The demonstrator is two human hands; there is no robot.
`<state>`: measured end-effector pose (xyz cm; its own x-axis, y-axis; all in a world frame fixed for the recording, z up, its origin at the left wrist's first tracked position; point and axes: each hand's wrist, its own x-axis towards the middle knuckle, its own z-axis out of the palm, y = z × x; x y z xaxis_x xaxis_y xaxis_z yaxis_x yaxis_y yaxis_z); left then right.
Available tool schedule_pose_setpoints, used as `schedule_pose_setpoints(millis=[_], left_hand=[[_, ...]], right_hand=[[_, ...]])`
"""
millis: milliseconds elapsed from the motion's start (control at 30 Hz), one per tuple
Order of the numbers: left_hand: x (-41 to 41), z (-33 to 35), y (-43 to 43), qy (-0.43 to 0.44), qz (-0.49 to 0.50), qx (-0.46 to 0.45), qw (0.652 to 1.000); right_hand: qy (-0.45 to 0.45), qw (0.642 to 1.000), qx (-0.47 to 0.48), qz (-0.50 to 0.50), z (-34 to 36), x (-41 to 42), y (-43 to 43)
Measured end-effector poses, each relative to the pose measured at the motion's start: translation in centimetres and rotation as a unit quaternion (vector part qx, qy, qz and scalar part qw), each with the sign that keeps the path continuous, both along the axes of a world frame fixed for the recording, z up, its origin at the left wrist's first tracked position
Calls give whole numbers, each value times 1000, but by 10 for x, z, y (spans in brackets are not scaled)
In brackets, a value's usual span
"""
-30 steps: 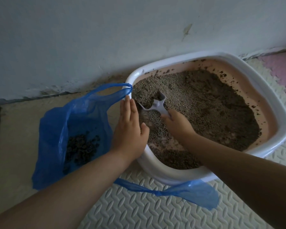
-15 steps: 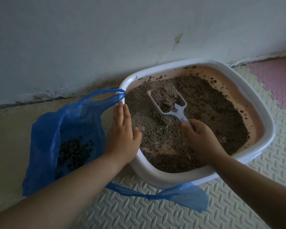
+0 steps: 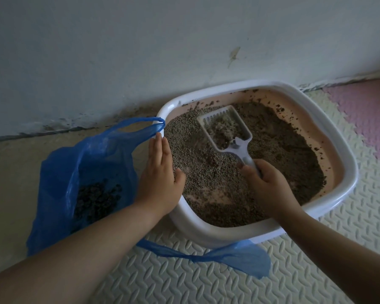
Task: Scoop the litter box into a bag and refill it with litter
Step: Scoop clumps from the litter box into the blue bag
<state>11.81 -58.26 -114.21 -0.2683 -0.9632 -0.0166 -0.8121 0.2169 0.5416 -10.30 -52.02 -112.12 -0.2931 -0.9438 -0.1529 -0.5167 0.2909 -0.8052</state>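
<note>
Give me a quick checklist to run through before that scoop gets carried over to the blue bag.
1. Grip: the right hand holds the scoop by its handle: ok.
2. Load: some litter sits in the scoop: ok.
3. Loose grains all sifted out through the slots: cannot tell.
4. Target: the blue bag stands open beside the litter box, with dark waste in it: ok.
5. The left hand lies flat on the box's rim beside the bag, holding nothing: ok.
6. Bag mouth held wide: not ok, one bag handle lies loose on the mat.
</note>
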Motion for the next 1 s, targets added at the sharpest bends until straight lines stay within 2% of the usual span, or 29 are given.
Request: schedule_pose_setpoints(millis=[800,1000], left_hand=[[-2,2,0,-8,7,20,1000],[-14,8,-4,-55,51,33,997]], right_hand=[[24,999,15,30,1,-4,6],[24,1000,10,14,1,-8,8]])
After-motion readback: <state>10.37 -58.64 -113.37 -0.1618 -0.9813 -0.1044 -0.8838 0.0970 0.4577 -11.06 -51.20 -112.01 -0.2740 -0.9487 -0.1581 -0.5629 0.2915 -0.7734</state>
